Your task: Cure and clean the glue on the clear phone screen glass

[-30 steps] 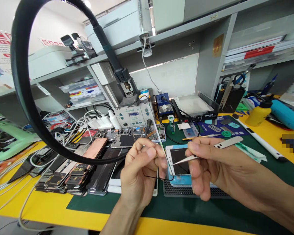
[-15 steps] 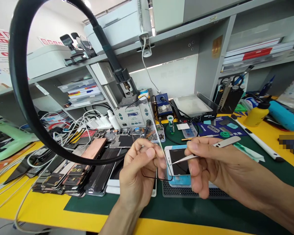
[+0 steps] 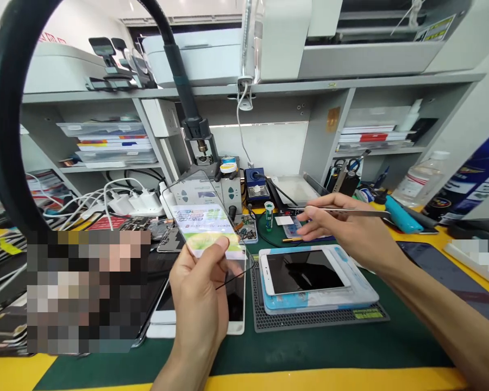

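My left hand [image 3: 199, 296] holds up a clear screen protector [image 3: 207, 228] with a printed label film, pinched at its lower edge between thumb and fingers. My right hand [image 3: 342, 228] grips metal tweezers [image 3: 350, 212], raised over the back of the mat with the tips pointing left. A white phone [image 3: 305, 271] lies screen up in a blue alignment frame [image 3: 362, 296] on a black grid pad, just below my right hand. Another white phone [image 3: 232, 312] lies under my left hand.
A black ring lamp arm [image 3: 0, 108] curves over the left. A soldering station [image 3: 212, 193], chargers with white cables [image 3: 118, 203], a small green bottle [image 3: 269, 214] and a tool holder [image 3: 344, 182] stand at the back. A clear bottle [image 3: 415, 184] is at right.
The view has tilted up. My left hand turned the screen protector to face me. My right hand drew the tweezers away from it, up and to the right.
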Motion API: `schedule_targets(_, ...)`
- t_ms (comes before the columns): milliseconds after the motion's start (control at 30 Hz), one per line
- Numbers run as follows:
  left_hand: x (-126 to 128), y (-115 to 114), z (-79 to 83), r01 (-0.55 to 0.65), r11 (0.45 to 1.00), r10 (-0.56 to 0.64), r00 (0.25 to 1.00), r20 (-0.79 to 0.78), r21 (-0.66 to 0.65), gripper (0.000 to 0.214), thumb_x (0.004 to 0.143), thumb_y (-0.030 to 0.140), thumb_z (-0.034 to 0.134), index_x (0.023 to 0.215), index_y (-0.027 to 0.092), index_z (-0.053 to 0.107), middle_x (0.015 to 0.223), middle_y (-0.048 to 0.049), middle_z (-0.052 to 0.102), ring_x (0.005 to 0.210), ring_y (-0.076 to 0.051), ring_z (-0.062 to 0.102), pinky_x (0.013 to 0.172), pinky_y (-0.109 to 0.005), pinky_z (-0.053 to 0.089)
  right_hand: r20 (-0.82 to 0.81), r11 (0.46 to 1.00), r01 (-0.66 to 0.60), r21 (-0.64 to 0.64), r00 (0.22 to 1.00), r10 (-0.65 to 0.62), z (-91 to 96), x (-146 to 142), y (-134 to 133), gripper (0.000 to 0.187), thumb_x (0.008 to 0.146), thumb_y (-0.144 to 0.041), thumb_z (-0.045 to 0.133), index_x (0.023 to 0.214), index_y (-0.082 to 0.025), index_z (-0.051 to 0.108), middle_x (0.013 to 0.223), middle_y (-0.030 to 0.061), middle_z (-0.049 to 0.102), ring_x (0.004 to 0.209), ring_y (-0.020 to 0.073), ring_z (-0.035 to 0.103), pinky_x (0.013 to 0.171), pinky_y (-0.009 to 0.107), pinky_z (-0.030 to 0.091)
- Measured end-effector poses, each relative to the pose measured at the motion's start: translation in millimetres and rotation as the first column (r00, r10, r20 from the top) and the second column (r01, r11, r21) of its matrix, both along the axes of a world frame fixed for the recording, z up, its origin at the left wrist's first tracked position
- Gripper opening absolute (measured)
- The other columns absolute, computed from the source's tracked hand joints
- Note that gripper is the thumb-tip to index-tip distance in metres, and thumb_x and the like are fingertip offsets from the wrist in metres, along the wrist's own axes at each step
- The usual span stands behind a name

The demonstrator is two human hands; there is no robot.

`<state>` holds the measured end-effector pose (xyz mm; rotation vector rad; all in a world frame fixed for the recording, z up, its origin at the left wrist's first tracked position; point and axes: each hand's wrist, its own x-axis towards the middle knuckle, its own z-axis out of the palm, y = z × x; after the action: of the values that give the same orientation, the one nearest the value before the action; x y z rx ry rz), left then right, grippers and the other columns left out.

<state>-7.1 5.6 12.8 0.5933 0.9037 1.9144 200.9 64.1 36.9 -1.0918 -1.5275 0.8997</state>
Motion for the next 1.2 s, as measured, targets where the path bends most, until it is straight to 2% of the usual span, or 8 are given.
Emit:
schedule_targets(67, -0.8, -1.0, 1.0, 0.011, 1.0, -0.012, 1.0, 0.028, 0.015, 0.023, 0.068, 0.017, 0.083, 0.085, 0.015, 0.069, 0.072, 0.0007, 0.068, 0.057, -0.012, 0.059, 0.043, -0.02, 0.047, 0.094, 1.0, 0.026, 0.009, 0.995, -0.026, 6.7, -5.2, 6.2, 0.033, 0.085, -0.046, 0.076, 0.095, -0.016, 0.069, 0.084, 0.0108, 0.079, 0.071, 0.0238, 0.078, 0.064, 0.035, 0.068)
schedule_targets(233, -1.8, -2.7, 2.5, 0.022, 0.999, -0.024, 0.998, 0.055, 0.03, 0.022, 0.069, 0.019, 0.084, 0.085, 0.015, 0.07, 0.073, 0.0008, 0.069, 0.056, -0.011, 0.06, 0.043, -0.019, 0.048, 0.284, 0.993, 0.044, 0.107, 0.956, -0.073, 21.9, -16.8, 29.1, 0.022, 0.085, -0.036, 0.077, 0.09, -0.014, 0.079, 0.067, 0.0074, 0.076, 0.057, 0.0189, 0.072, 0.055, 0.029, 0.061)
schedule_targets(433, -3.0, -3.9, 1.9, 0.031, 0.999, -0.032, 0.997, 0.074, 0.021, 0.025, 0.063, 0.014, 0.084, 0.084, 0.014, 0.071, 0.073, -0.0005, 0.071, 0.057, -0.012, 0.061, 0.043, -0.019, 0.047, 0.461, 0.987, 0.017, 0.16, 0.883, -0.09, 16.7, -25.7, 53.5, 0.019, 0.084, -0.031, 0.073, 0.088, -0.015, 0.082, 0.062, 0.0066, 0.074, 0.053, 0.0194, 0.068, 0.052, 0.03, 0.055)
schedule_targets(567, -3.5, -4.4, 1.1, 0.041, 0.999, -0.043, 0.996, 0.076, 0.024, 0.024, 0.064, 0.015, 0.083, 0.085, 0.014, 0.071, 0.079, -0.0027, 0.073, 0.059, -0.012, 0.063, 0.044, -0.018, 0.047, 0.496, 0.98, 0.027, 0.198, 0.859, -0.124, 8.4, -30.9, 59.1, 0.021, 0.085, -0.034, 0.071, 0.09, -0.017, 0.082, 0.061, 0.0056, 0.073, 0.055, 0.0202, 0.069, 0.052, 0.03, 0.054)
schedule_targets(667, -3.7, -4.0, 0.9, 0.05, 0.998, -0.052, 0.996, 0.076, 0.028, 0.025, 0.064, 0.017, 0.085, 0.084, 0.014, 0.07, 0.075, -0.0012, 0.072, 0.057, -0.011, 0.062, 0.045, -0.018, 0.047, 0.512, 0.976, 0.027, 0.214, 0.848, -0.136, 5.3, -33.1, 59.5, 0.022, 0.086, -0.035, 0.07, 0.09, -0.017, 0.081, 0.061, 0.005, 0.073, 0.055, 0.0196, 0.069, 0.052, 0.029, 0.052)
schedule_targets(1200, -4.4, -3.1, 0.0, 0.059, 0.997, -0.062, 0.996, 0.069, 0.039, 0.023, 0.067, 0.019, 0.085, 0.083, 0.014, 0.07, 0.075, -0.0015, 0.072, 0.056, -0.011, 0.062, 0.043, -0.019, 0.047, 0.544, 0.964, 0.023, 0.264, 0.822, -0.169, 2.1, -34.2, 58.4, 0.021, 0.087, -0.033, 0.068, 0.09, -0.016, 0.08, 0.068, 0.0062, 0.075, 0.059, 0.0194, 0.068, 0.054, 0.03, 0.05)
